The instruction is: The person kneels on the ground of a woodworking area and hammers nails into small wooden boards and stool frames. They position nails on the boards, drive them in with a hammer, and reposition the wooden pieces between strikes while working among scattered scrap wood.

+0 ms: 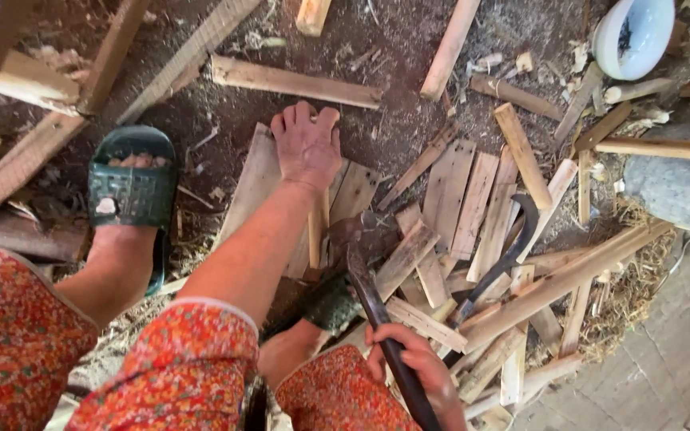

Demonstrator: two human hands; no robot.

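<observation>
A person in a red, flower-patterned garment bends over a dirt floor littered with split wood, seen from above. Their left hand [307, 144], just above the centre of the frame, is pressed down with the fingers curled over the far end of a flat wooden board [259, 179] that lies on the ground; the arm stretches up to it from the lower middle. A narrow wood strip [318, 231] lies below the wrist, beside that board.

Their right hand [413, 363], at the bottom centre, is clenched around the dark handle of a hatchet [373, 295]. The handle runs up and to the left, and the rusty head sits on the boards just below and to the right of the left forearm.

To the right of the hatchet, a curved sickle [509, 251] with a dark blade rests on a heap of pale split planks [461, 199] that fills the centre right of the frame. A long wooden stick [565, 279] crosses that heap at an angle.

At centre left a foot in a green sandal [131, 187] stands on the dirt; a second green sandal [333, 305] shows near the hatchet handle, mostly hidden. At the upper right sits a white bowl-shaped container [632, 36], and below it a grey stone block [676, 187]. Longer wooden laths [293, 80] lie scattered across the top of the frame.
</observation>
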